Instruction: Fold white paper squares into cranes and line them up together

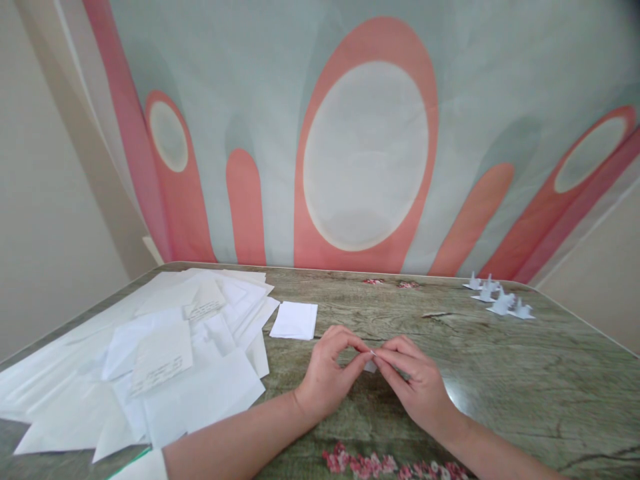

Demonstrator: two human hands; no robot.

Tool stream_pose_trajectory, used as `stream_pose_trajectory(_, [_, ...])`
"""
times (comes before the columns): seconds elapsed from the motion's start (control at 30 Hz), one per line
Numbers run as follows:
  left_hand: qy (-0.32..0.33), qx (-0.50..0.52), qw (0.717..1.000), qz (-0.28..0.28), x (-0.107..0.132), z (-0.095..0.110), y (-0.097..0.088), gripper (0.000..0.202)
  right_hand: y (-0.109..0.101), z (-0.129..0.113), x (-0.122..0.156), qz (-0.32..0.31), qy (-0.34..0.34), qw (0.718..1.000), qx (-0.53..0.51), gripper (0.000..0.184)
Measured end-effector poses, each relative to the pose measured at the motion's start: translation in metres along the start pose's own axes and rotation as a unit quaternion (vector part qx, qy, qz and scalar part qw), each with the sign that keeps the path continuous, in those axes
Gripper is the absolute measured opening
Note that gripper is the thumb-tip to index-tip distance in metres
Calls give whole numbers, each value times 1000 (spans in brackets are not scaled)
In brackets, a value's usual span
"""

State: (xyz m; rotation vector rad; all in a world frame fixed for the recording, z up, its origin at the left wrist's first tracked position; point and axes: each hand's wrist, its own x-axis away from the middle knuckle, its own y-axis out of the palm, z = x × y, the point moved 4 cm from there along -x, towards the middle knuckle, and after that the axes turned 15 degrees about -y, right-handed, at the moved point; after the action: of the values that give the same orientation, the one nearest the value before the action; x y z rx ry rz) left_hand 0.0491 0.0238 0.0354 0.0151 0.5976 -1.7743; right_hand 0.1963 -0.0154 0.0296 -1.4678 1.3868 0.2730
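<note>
Between my two hands is a small piece of white paper point(370, 366), mostly hidden by the fingers. My left hand point(336, 360) pinches it from the left with thumb and forefinger. From the right, my right hand point(414, 380) pinches it too, and the fingertips of both hands nearly meet. The paper's folds are too small to make out. Just beyond my left hand lies a neat stack of white square sheets point(294, 321).
A wide, loose heap of white papers point(210, 387), some with writing, covers the table's left side. Several folded white paper figures point(503, 301) stand at the far right. The wood-patterned table point(525, 387) meets a pink and green backdrop point(367, 160) behind.
</note>
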Motion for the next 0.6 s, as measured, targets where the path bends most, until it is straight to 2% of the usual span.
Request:
stream_pose_trajectory(0.13, [-25, 20, 999, 1, -1, -4, 1, 8, 0, 2, 1, 7, 26, 1000, -15, 17])
stream_pose_trajectory(0.4, [-35, -16, 999, -18, -2, -7, 4, 4, 0, 8, 5, 22, 65, 997, -21, 10])
stream_pose_trajectory(0.6, [-78, -12, 996, -47, -3, -8, 6, 9, 4, 9, 4, -13, 107, 993, -37, 15])
